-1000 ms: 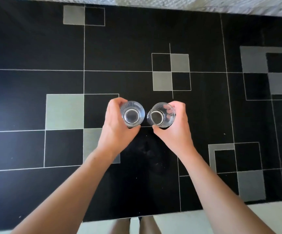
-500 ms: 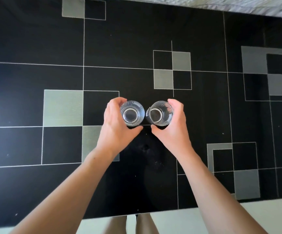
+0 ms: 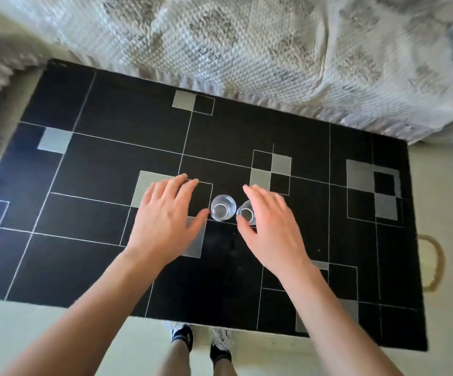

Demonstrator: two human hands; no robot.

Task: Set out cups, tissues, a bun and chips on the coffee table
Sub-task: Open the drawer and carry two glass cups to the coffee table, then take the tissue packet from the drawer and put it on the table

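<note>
two cups (image 3: 223, 208) touching mid coffee table (image 3: 111, 164); bare tabletop all round

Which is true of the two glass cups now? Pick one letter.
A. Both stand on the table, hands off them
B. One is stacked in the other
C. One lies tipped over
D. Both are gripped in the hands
A: both glass cups stand upright side by side on the coffee table, with the left hand and right hand open beside them.

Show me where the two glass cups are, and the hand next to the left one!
left cup (image 3: 223, 208): head view, on its clear bottom seen through the open top.
right cup (image 3: 246, 212): head view, on the visible part of its bottom.
left hand (image 3: 162, 222): head view, on the back of the hand.
</note>
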